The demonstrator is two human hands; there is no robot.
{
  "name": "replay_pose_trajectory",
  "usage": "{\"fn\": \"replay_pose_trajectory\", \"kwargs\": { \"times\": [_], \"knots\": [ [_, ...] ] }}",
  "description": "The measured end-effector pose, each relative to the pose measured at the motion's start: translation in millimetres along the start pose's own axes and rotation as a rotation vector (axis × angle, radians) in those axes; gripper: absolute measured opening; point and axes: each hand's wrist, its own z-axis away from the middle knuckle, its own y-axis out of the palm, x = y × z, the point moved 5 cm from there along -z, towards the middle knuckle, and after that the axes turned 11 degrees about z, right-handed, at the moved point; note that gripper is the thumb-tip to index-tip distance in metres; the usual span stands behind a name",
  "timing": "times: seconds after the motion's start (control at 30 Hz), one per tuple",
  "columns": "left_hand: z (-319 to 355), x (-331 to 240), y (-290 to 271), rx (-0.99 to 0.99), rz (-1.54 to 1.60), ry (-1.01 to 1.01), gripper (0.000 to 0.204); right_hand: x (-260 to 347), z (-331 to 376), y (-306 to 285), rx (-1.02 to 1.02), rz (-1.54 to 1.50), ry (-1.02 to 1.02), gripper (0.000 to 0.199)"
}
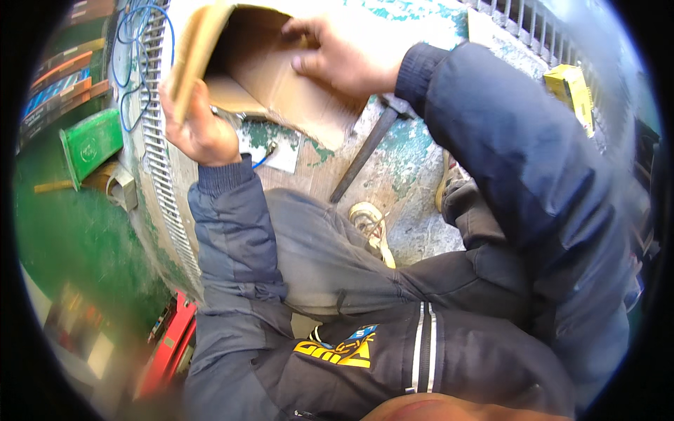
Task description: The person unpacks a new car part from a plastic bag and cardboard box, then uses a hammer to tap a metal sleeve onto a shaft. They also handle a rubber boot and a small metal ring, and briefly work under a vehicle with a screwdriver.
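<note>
On worn, paint-flaked platform [414, 161], both hands on box [281, 77]: left hand [200, 130] clasping flap, right hand [337, 52] flat inside. Hammer [368, 151] beside; green floor [70, 231] below.

A brown cardboard box [281, 77] lies open at the far middle. A small yellow carton [570, 89] stands far right. Flat, colourful packages [60, 84] are stacked at far left.

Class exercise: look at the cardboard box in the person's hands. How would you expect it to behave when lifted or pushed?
The box is probably light: the left hand holds it up by one flap. Its thin, open flaps likely bend rather than stay stiff. The right hand reaches inside, so it seems mostly empty and apt to slide if pushed.
</note>
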Motion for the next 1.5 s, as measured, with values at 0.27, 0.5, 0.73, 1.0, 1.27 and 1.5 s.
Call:
{"fn": "replay_pose_trajectory", "kwargs": {
  "times": [0.27, 0.5, 0.73, 1.0, 1.27, 1.5],
  "knots": [
    [48.7, 22.8, -13.2, 0.205, 0.338, -0.366, 0.080, -68.5, 41.2, 62.9, 0.109, -0.062, 0.163, 0.053],
    [66.4, 105.8, -62.3, -0.632, 0.356, -1.258, 0.101, -85.6, 44.3, 50.7, 0.105, -0.292, 0.149, 0.041],
    [39.2, 156.8, -28.2, -0.332, 0.595, -1.094, 0.097, -107.0, 46.3, 42.3, 0.162, -0.290, 0.140, 0.026],
    [30.2, 142.5, -16.4, -0.468, 0.606, -1.083, 0.082, -131.7, 23.5, 12.6, -0.063, 0.298, -0.021, 0.036],
    [-9.2, 90.9, -12.6, -0.320, 0.630, -0.610, 0.081, -189.9, -11.9, 66.7, -0.314, -0.109, 0.347, 0.060],
    [-13.7, 28.2, -0.9, -0.262, 0.504, -0.369, 0.082, -151.5, -40.4, 43.4, -0.141, -0.163, -0.013, 0.059]
  ]
}}
